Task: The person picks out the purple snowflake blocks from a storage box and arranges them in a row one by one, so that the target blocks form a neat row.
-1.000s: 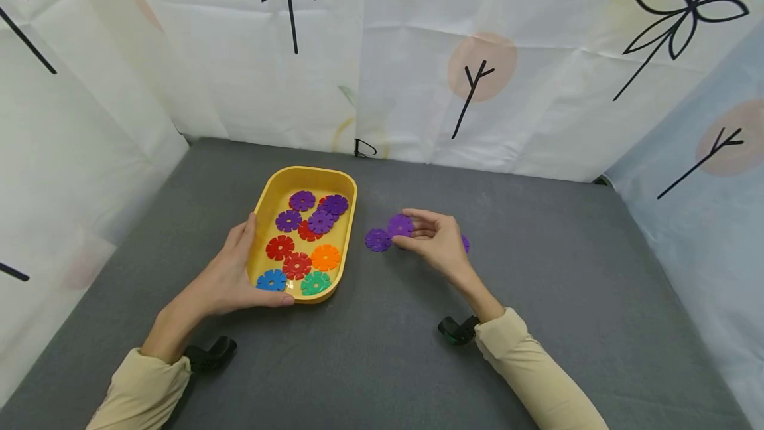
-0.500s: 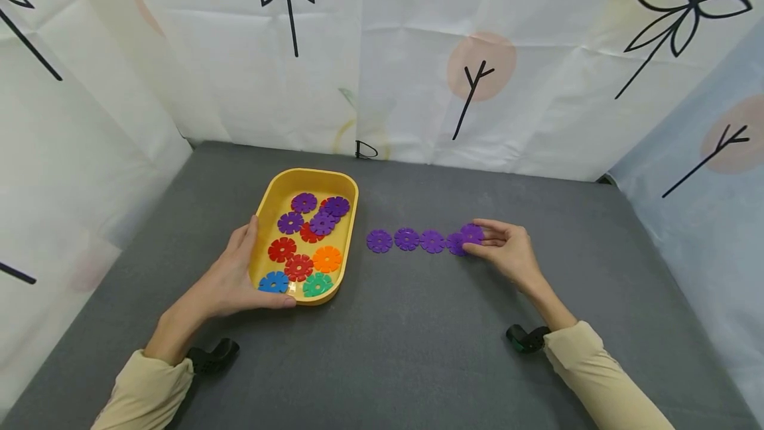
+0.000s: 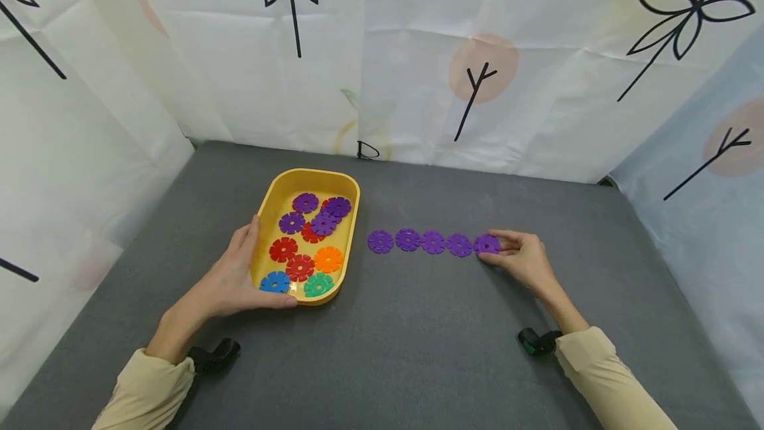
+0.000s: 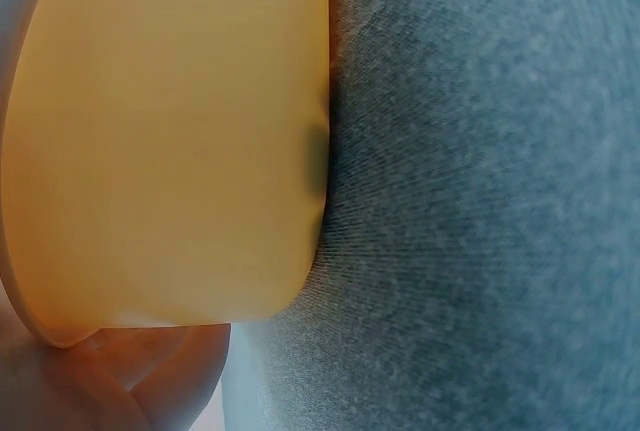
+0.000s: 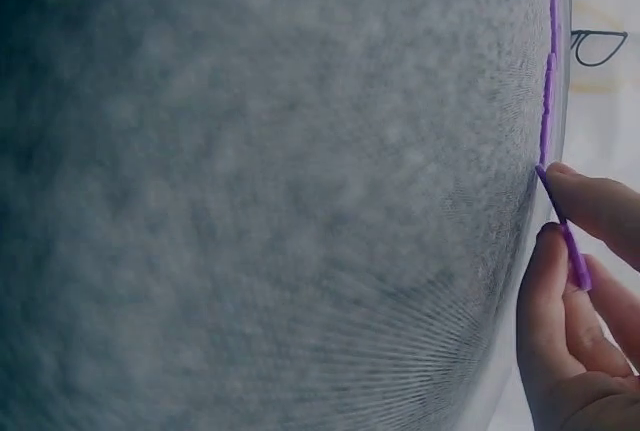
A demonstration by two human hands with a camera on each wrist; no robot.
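At the right end of a row of purple snowflake discs (image 3: 434, 242), my right hand (image 3: 525, 261) pinches one more purple snowflake disc (image 3: 487, 245) between thumb and fingers. In the right wrist view this disc (image 5: 578, 256) is tilted, its lower edge by the neighbouring disc. My left hand (image 3: 223, 284) holds a yellow tray (image 3: 322, 182) at its near left corner, fingers along the left side and thumb on the near rim. Several purple and red discs lie in the tray, with an orange disc (image 3: 328, 259), a blue disc (image 3: 275, 282) and a green disc (image 3: 319, 285).
A dark grey cloth (image 3: 394, 350) covers the table. White printed curtains (image 3: 412, 85) stand behind it and at both sides. A black wrist camera (image 3: 216, 355) sits at the left cuff, and another black camera (image 3: 537, 342) at the right cuff.
My right hand has moved right with the purple disc, past the other discs, then lowered it at the row's right end. My left hand stays on the tray.
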